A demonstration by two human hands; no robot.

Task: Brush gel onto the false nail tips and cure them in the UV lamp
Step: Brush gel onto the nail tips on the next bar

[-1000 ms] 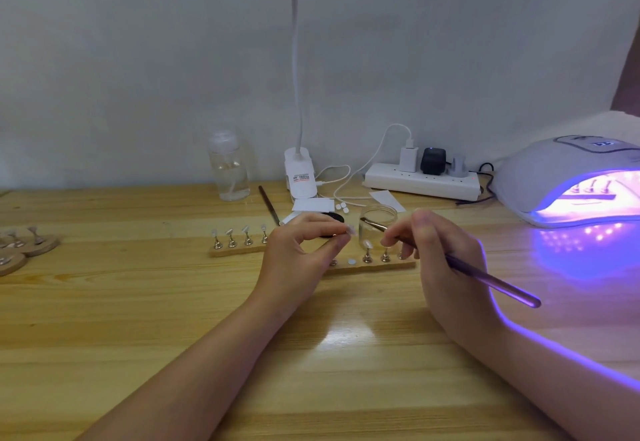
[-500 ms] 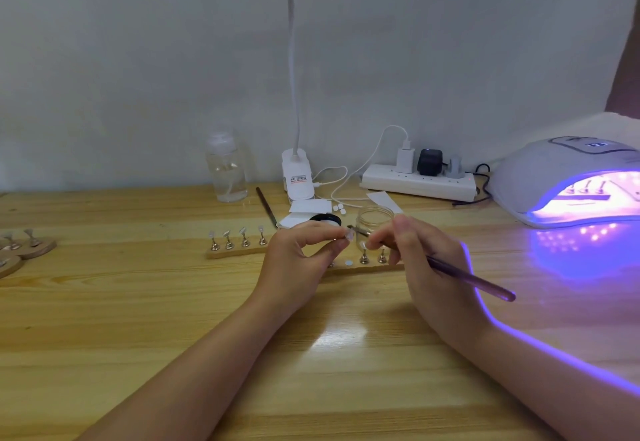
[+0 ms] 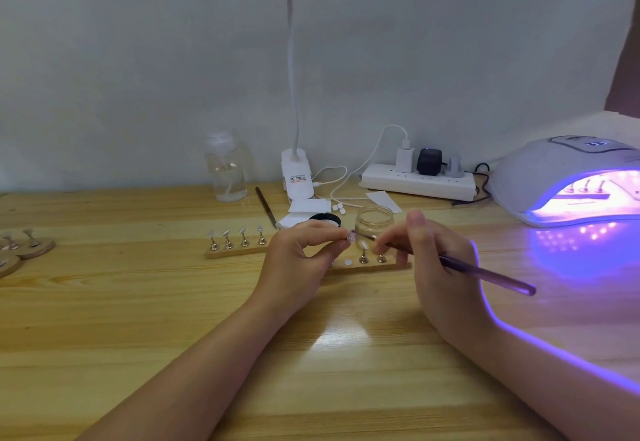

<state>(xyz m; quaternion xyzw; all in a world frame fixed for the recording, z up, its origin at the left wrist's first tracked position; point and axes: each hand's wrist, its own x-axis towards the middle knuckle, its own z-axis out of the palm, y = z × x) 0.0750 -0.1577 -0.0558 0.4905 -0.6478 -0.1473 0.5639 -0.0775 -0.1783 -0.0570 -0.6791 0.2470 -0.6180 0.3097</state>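
My left hand (image 3: 298, 260) pinches a small clear nail tip (image 3: 349, 239) between thumb and forefinger, above a wooden holder strip (image 3: 367, 267). My right hand (image 3: 436, 267) grips a purple brush (image 3: 485, 272) like a pen, and the bristle end touches the held tip. Two metal pegs stand on that strip beside a white dot. Another wooden strip (image 3: 239, 250) to the left carries several nail tips on pegs. The white UV lamp (image 3: 568, 180) glows violet at the right, with a strip of tips inside.
A small glass jar (image 3: 374, 220) and a black-lidded pot (image 3: 325, 220) sit just behind my hands. Further back are a clear bottle (image 3: 225, 170), a desk lamp base (image 3: 297, 177), a power strip (image 3: 417, 182), a spare brush (image 3: 266, 206) and paper scraps. Round wooden stands (image 3: 33, 246) lie far left.
Both hands stay close together over the strip. The brush tip has shifted slightly left along the held nail tip, and the view has drifted a little.
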